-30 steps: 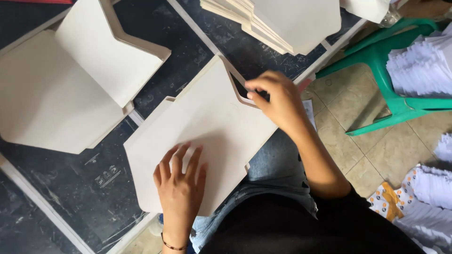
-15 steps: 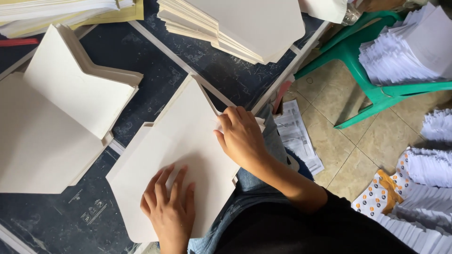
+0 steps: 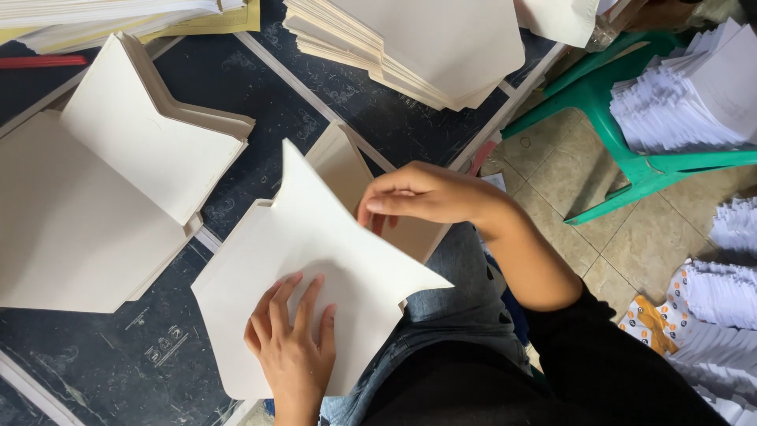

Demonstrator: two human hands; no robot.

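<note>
Dark counter (image 3: 260, 95) with pale strips, seen from above, bearing all the card stock.

Large stack of folded cream card sheets (image 3: 87, 213) at the left of the counter, top flap (image 3: 150, 142) laid over it at an angle.

Second stack of cream card sheets (image 3: 426, 47) at the upper middle, edges fanned, well apart from the hands.

Cream die-cut card sheet (image 3: 315, 252) at the near edge of the counter, partly overhanging a denim-clad lap (image 3: 441, 315); pointed upper flap raised and turned over the flat lower panel, further cream sheet (image 3: 339, 162) visible beneath it.

Green plastic stool (image 3: 623, 166) on the tiled floor (image 3: 568, 229) at the right, loaded with a pile of white paper bundles (image 3: 694, 87); more white bundles (image 3: 725, 315) on the floor at the lower right.

Left hand (image 3: 296, 347) spread flat, palm down, pressed on the lower panel of the die-cut sheet; nothing gripped.

Right hand (image 3: 426, 196) curled, fingertips (image 3: 374, 207) pinched on the edge of the raised flap.

Hands apart from each other, both in contact with the same sheet.

Red strip (image 3: 39, 61) at the upper left edge of the counter, beside yet another paper pile (image 3: 118, 16).
</note>
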